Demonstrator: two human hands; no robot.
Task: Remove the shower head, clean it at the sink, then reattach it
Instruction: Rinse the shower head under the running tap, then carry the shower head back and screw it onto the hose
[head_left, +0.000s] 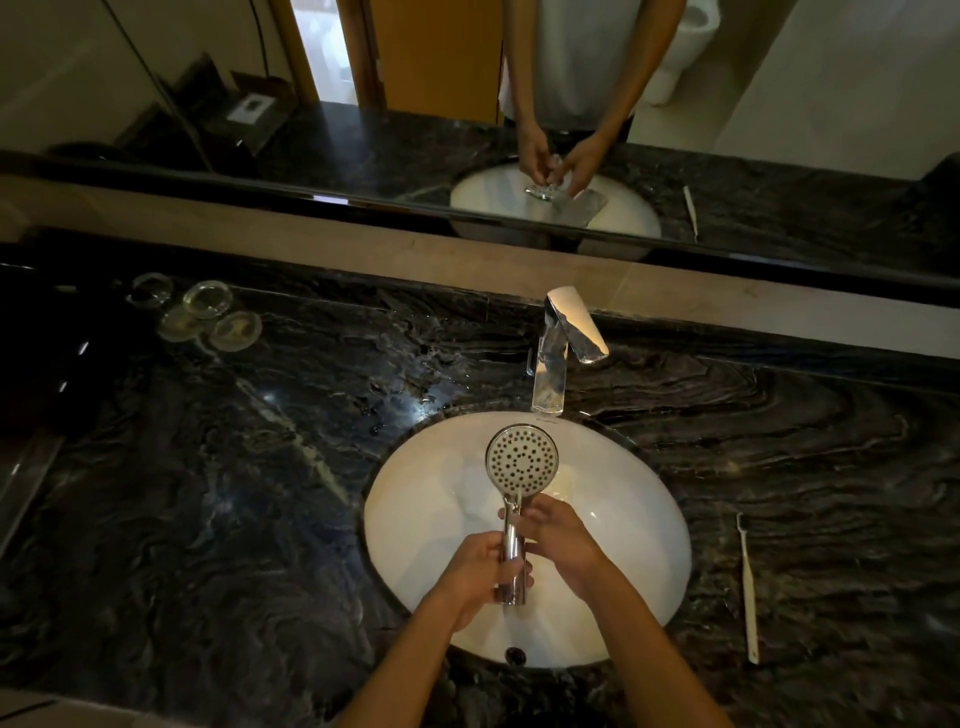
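I am holding the shower head (521, 462) over the sink (639, 545) at lower centre: left hand (480, 571) fingers clamping its chrome handle, right hand (558, 538) fingers curling around it higher up.

**Dim bathroom, dark marble counter**

A black veined marble countertop (208, 493) is seen, wet and glinting near the back. A beige tiled strip (363, 249) is set behind it, below a wide mirror (363, 130). A wooden door (436, 57) and pale walls are reflected there. Four clear glass dishes (202, 317) are grouped at the left rear. The lighting is kept low and warm.
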